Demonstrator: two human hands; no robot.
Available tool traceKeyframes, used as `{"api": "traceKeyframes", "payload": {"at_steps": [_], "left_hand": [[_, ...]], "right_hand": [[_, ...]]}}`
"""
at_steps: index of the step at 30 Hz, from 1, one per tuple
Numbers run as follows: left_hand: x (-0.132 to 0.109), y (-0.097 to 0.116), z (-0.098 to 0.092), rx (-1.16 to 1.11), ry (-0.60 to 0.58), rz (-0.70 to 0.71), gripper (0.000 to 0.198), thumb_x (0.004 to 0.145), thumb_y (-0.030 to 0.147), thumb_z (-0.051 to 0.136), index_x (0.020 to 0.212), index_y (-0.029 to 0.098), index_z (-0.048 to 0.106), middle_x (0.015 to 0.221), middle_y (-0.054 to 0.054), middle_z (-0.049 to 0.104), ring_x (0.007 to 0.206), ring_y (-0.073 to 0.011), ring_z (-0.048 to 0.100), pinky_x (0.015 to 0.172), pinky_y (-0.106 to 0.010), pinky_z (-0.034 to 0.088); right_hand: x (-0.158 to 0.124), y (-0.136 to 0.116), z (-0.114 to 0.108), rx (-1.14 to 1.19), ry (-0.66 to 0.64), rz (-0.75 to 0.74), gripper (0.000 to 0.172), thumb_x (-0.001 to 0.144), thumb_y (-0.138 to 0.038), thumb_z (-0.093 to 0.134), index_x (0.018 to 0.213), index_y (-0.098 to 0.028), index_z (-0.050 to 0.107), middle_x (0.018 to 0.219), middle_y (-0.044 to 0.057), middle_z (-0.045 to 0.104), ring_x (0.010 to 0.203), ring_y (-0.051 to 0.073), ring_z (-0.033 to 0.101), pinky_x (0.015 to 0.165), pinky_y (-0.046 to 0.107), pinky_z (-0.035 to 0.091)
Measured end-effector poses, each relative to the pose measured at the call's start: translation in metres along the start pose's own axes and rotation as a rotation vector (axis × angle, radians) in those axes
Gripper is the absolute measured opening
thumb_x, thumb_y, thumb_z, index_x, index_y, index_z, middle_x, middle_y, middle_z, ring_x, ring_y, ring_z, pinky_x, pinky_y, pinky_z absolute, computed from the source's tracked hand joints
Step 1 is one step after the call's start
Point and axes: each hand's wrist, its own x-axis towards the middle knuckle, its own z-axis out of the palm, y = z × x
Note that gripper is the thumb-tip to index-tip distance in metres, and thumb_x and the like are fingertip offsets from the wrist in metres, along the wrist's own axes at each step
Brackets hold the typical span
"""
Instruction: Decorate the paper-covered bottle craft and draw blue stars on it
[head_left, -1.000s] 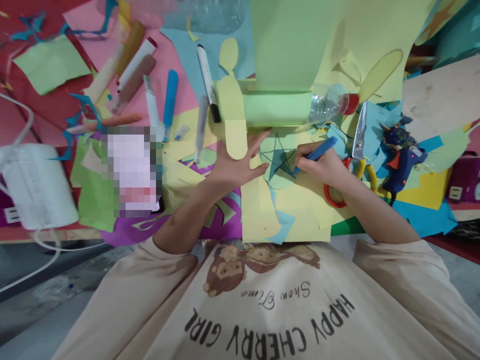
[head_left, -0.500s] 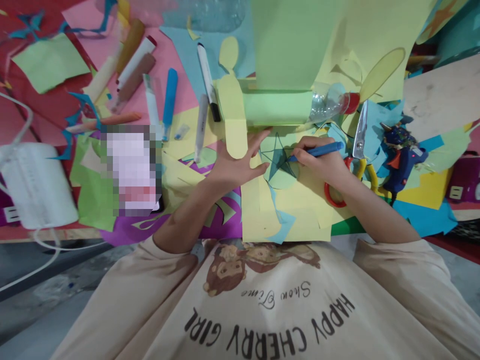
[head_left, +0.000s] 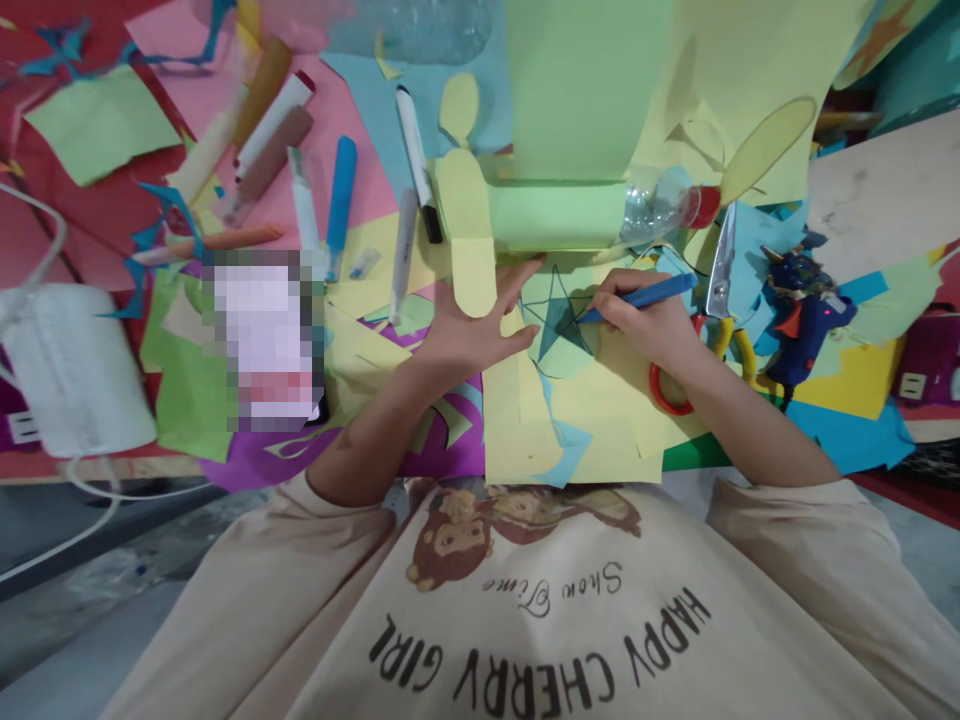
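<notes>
In my right hand (head_left: pixel 652 315) is a blue marker (head_left: pixel 656 291), its tip down at the right side of a star (head_left: pixel 559 322) drawn on light green paper. Much of the star's inside is coloured dark blue-green. My left hand (head_left: pixel 472 325) lies with fingers spread at the paper's left edge, partly under a yellow paper strip (head_left: pixel 472 275). Beneath are yellow paper sheets (head_left: pixel 600 430). Just beyond my hands a plastic bottle (head_left: pixel 652 208) with a red cap lies on its side, its body wrapped in light green paper.
To the right are scissors (head_left: pixel 721 265) with red and yellow handles and a blue glue gun (head_left: pixel 802 335). Several markers (head_left: pixel 341 200) lie on the left, near a blurred-out phone (head_left: pixel 262 340) and a white power adapter (head_left: pixel 75 370) with a cable. Paper scraps cover the table.
The blue marker's back end has swung a little up and to the right, and my right fingers have shifted slightly with it. My left hand has stayed in place.
</notes>
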Motion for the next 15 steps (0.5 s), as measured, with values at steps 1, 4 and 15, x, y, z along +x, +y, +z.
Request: {"api": "traceKeyframes", "payload": {"at_steps": [1, 4, 15], "left_hand": [[-0.0001, 0.0004, -0.0005, -0.001, -0.008, -0.007, 0.072, 0.090, 0.037, 0.061, 0.157, 0.027, 0.038, 0.105, -0.002, 0.059, 0.096, -0.0203, 0.056, 0.100, -0.038, 0.042], [-0.0006, 0.0016, -0.0023, -0.008, -0.040, -0.018, 0.072, 0.092, 0.037, 0.058, 0.159, 0.026, 0.035, 0.104, -0.002, 0.057, 0.095, -0.0196, 0.056, 0.098, -0.036, 0.043], [0.0004, -0.0003, -0.0011, 0.011, -0.030, -0.002, 0.073, 0.092, 0.037, 0.059, 0.160, 0.027, 0.034, 0.104, -0.002, 0.055, 0.094, -0.0198, 0.055, 0.097, -0.036, 0.043]], "right_hand": [[-0.0001, -0.0001, -0.0002, -0.013, -0.002, -0.007, 0.022, 0.078, -0.021, 0.056, 0.057, -0.021, 0.049, 0.056, -0.003, 0.049, 0.056, 0.011, 0.042, 0.057, 0.029, 0.035], [-0.0008, 0.0003, 0.0002, -0.049, -0.002, -0.015, 0.023, 0.080, -0.018, 0.057, 0.058, -0.021, 0.050, 0.056, -0.003, 0.049, 0.056, 0.011, 0.041, 0.057, 0.029, 0.034], [-0.0005, 0.0007, 0.0016, 0.009, -0.001, 0.029, 0.020, 0.073, -0.018, 0.054, 0.054, -0.022, 0.047, 0.053, -0.003, 0.047, 0.054, 0.011, 0.038, 0.053, 0.028, 0.030]]}}
